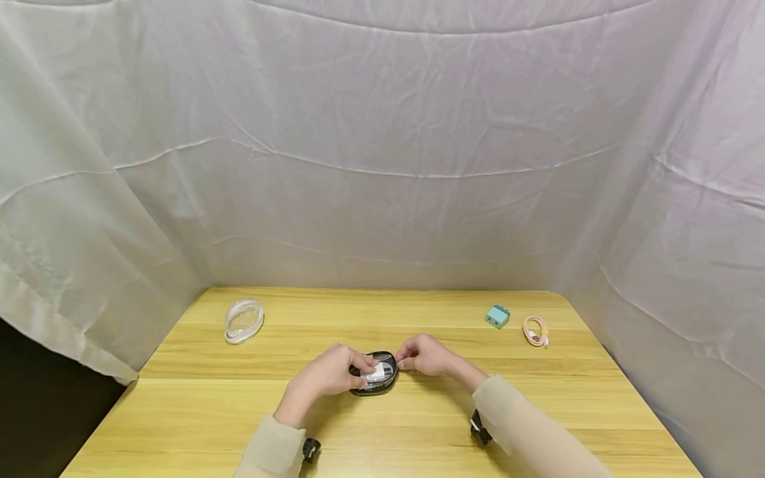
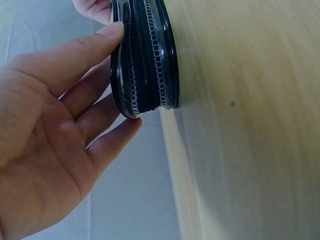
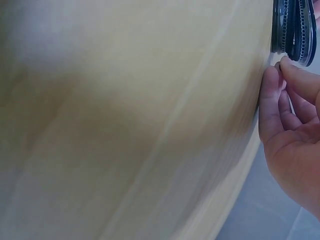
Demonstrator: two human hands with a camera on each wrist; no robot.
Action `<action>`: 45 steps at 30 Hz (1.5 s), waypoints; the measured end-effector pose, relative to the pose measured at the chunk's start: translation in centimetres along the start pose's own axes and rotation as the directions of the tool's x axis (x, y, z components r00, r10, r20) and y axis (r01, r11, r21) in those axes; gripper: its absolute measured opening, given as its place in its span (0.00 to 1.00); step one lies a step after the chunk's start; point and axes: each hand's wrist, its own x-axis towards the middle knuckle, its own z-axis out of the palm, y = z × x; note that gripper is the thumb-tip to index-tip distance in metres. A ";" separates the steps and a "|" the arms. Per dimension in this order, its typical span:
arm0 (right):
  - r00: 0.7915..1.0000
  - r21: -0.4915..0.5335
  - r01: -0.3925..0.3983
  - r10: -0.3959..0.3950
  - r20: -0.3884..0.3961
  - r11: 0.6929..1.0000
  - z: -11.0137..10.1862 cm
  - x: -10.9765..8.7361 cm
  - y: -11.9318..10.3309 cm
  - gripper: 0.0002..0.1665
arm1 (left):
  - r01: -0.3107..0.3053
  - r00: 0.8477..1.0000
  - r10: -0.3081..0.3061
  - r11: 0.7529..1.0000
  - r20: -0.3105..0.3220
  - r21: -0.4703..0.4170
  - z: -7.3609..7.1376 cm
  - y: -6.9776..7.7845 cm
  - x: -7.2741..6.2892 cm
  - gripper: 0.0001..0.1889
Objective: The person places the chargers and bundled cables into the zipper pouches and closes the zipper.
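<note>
A small rounded zip case [image 1: 390, 372] with black edges and a clear top lies on the table, and something white shows inside it. My left hand [image 1: 331, 373] holds it from the left, fingers on the clear top. In the left wrist view the thumb [image 2: 111, 31] sits on the upper rim, and the zipper [image 2: 142, 55] runs as one line along the side. At the case's right end my right hand [image 1: 431, 355] pinches a small piece by the zipper, between thumb and forefinger. The fingertips mostly hide that piece.
A coiled white cable [image 1: 244, 321] lies at the back left of the wooden table [image 1: 358, 318]. Toward the back right are a teal charger plug [image 1: 497, 317] and a coiled pink cable [image 1: 535, 331] with a yellow tie. Grey curtains [image 1: 382, 166] hang around the table.
</note>
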 end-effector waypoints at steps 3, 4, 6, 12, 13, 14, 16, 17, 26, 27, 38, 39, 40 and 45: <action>1.000 0.003 -0.004 0.004 0.003 1.000 0.0 -0.1 0.0 0.02 | 0.003 1.000 -0.003 1.000 -0.002 0.002 0.1 0.0 0.0 0.16; 1.000 0.004 -0.007 0.007 0.002 1.000 0.0 -0.1 0.0 0.02 | 0.003 1.000 -0.003 1.000 -0.002 0.003 0.0 0.0 0.0 0.16; 1.000 0.002 -0.009 0.009 -0.001 1.000 -0.1 -0.2 0.0 0.02 | 0.005 1.000 -0.005 1.000 -0.002 0.006 0.0 0.0 0.0 0.15; 1.000 -0.004 -0.023 0.023 0.008 1.000 -0.1 -0.5 -0.1 0.02 | 0.019 1.000 -0.019 1.000 -0.003 0.008 0.0 0.1 0.0 0.15; 1.000 -0.003 -0.025 0.025 0.011 1.000 0.0 -0.5 -0.2 0.02 | 0.021 1.000 -0.021 1.000 -0.002 0.009 0.0 0.2 0.0 0.14; 1.000 -0.003 -0.027 0.027 0.012 1.000 0.0 -0.6 -0.2 0.02 | 0.020 1.000 -0.020 1.000 -0.003 0.012 0.0 0.2 -0.1 0.14; 0.999 0.003 -0.031 0.031 0.013 1.000 0.0 -0.8 -0.3 0.03 | 0.023 1.000 -0.023 1.000 -0.005 0.015 0.0 0.2 -0.1 0.14; 0.999 0.001 -0.031 0.031 0.011 1.000 0.0 -0.8 -0.4 0.03 | 0.025 1.000 -0.025 1.000 -0.005 0.017 0.0 0.2 -0.1 0.14; 0.999 -0.017 -0.034 0.034 -0.008 0.999 0.2 -1.4 -0.6 0.03 | 0.018 1.000 -0.018 1.000 -0.011 0.020 0.1 0.5 -0.1 0.14; 0.999 -0.018 -0.035 0.035 -0.009 0.999 0.2 -1.5 -0.6 0.03 | 0.021 1.000 -0.020 1.000 -0.010 0.021 0.1 0.5 -0.1 0.13; 1.000 0.000 -0.026 0.026 -0.001 1.000 0.4 -2.6 -1.0 0.03 | 0.037 0.999 -0.037 0.999 -0.010 0.022 0.3 0.3 0.0 0.12; 1.000 0.002 -0.026 0.026 0.000 1.000 0.4 -2.6 -1.0 0.03 | 0.033 0.999 -0.033 0.999 -0.009 0.022 0.3 0.4 0.0 0.12; 1.000 0.005 -0.026 0.026 -0.001 1.000 0.4 -2.7 -1.0 0.03 | 0.037 0.999 -0.037 0.999 -0.009 0.019 0.3 0.4 0.0 0.12; 0.999 0.005 -0.029 0.030 -0.013 1.000 0.6 -2.6 -0.9 0.03 | 0.026 1.000 -0.025 0.999 -0.007 0.038 0.2 0.4 -0.1 0.13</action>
